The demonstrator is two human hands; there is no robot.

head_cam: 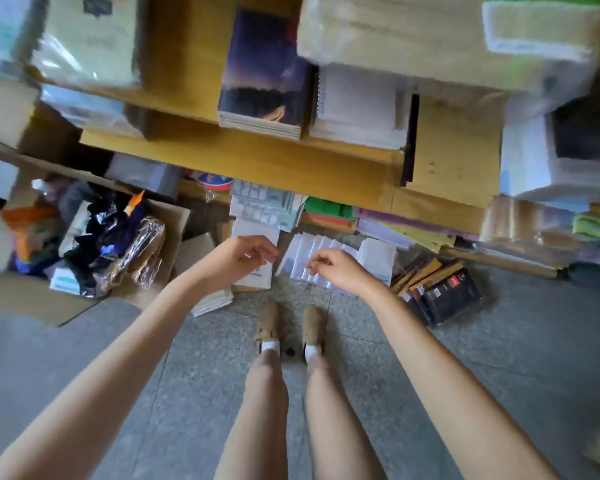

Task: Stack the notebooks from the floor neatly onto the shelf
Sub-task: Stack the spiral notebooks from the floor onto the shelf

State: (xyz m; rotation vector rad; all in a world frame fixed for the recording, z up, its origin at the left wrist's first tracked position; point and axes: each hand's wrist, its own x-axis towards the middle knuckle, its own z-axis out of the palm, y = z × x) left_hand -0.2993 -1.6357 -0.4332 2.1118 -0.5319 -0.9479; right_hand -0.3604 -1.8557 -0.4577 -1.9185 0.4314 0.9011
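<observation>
A cardboard box (pixel 160 216) sits far left. The left hand (pixel 243 252) hangs loosely curled, holding nothing, over a white notebook pile (pixel 257 277) on the floor. The right hand (pixel 336 268), loosely curled too, hangs over fanned white notebooks (pixel 378 254) below the shelf (pixel 257 157).

Bare floor (pixel 187 375) lies open from five to seven o'clock, only my shoes (pixel 269 323) standing there. At twelve the wooden shelf board (pixel 257 157) juts out overhead; a full cardboard box (pixel 32 296) crowds nine o'clock and dark packets (pixel 451 296) block three, leaving a narrow lane between.
</observation>
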